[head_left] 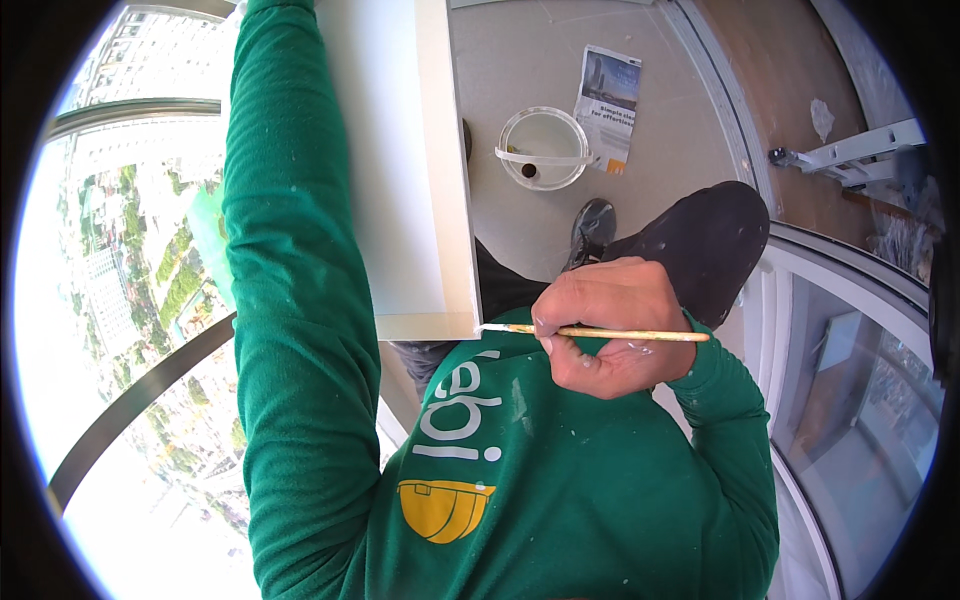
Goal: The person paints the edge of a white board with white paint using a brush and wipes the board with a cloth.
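Observation:
In a pinch between thumb and fingers, my right hand (615, 315) holds a thin paintbrush (655, 336) with a pale wooden handle. The brush lies almost level, and its whitish tip meets or nearly meets the near right corner of a long white panel (390, 170). Beige tape-like strips (437, 120) run down the panel's right side and across its near end. My left arm (295, 250), in a green sleeve, stretches along the panel's left side to the upper edge. The left hand lies beyond the picture, so its grip is hidden.
A see-through bucket (543, 120) with pale liquid and a dark round object stands on the floor. A printed leaflet (612, 90) lies beside it. To the right are a white-framed glass door (850, 370) and a ladder (860, 150). Windows (130, 300) line the left.

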Tool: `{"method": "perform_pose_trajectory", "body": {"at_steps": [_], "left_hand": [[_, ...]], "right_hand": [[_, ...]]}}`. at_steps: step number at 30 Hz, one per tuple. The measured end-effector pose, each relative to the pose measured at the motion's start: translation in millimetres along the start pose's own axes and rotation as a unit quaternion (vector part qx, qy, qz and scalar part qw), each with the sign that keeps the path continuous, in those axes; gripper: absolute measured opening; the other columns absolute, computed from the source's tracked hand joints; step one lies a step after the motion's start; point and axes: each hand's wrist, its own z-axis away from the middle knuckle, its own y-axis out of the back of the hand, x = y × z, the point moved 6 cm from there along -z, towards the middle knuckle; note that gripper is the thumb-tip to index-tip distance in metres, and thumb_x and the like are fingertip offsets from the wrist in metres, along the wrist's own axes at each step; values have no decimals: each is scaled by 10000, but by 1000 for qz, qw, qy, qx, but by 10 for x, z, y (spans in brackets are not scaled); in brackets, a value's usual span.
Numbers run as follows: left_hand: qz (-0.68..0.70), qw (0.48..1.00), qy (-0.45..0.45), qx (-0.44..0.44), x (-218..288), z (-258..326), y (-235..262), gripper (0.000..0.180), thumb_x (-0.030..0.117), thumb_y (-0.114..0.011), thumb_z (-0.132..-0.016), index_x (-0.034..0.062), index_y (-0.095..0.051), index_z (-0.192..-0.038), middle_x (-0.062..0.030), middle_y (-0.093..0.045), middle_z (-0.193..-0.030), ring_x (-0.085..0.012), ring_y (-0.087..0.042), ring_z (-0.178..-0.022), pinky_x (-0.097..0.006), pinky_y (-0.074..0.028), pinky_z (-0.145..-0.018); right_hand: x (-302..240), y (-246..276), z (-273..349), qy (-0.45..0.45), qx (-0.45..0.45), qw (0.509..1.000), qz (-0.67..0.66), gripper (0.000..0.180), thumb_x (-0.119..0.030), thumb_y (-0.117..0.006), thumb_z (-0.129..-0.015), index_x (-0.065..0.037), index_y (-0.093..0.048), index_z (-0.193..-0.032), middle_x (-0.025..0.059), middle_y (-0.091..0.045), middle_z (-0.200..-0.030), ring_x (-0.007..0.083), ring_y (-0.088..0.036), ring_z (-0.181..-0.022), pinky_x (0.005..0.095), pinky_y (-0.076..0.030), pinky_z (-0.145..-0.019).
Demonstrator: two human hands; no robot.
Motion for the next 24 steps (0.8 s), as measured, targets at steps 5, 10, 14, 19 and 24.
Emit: {"method": "perform_pose_trajectory", "body": {"at_steps": [5, 10, 14, 19, 24], "left_hand": [[-21, 999, -17, 27, -69, -57, -23, 578, 466, -701, -932, -57, -746, -1175, -259, -739, -1168, -395, -709, -1089, -450, -524, -988], [-19, 1000, -21, 12, -108, -101, -48, 582, 469, -702, -929, -68, -749, -1149, -258, -753, -1104, -393, -724, -1037, -447, -542, -942], [-24, 1000, 3, -2, -74, -81, -41, 587, 472, -703, -928, -77, -750, -1132, -255, -761, -1056, -388, -735, -999, -448, -552, -907], [-20, 999, -27, 21, -146, -144, -56, 586, 470, -699, -936, -77, -750, -1141, -253, -757, -1096, -390, -726, -1039, -447, -544, -940], [-23, 999, -24, 20, -129, -144, -53, 591, 468, -701, -940, -82, -745, -1153, -253, -748, -1146, -395, -711, -1091, -452, -533, -975]], "right_hand": [[53, 84, -54, -1, 61, 998, 19, 217, 68, -730, -727, -46, -641, -888, 78, -677, -756, 236, -685, -628, 316, -553, -577], [-17, 31, -10, 18, 11, 1000, -11, 213, 49, -739, -717, -47, -644, -881, 81, -683, -756, 244, -676, -608, 310, -547, -565], [15, -35, 7, 19, 8, 1000, -1, 211, 47, -731, -707, -44, -651, -880, 81, -686, -760, 239, -672, -603, 315, -546, -552], [-41, 10, -3, 20, 12, 1000, 8, 210, 53, -727, -707, -40, -649, -879, 79, -681, -756, 244, -672, -605, 317, -546, -554], [-41, -53, -13, 22, -14, 1000, -10, 214, 61, -726, -709, -39, -653, -884, 80, -680, -759, 247, -680, -620, 312, -550, -567]]}}
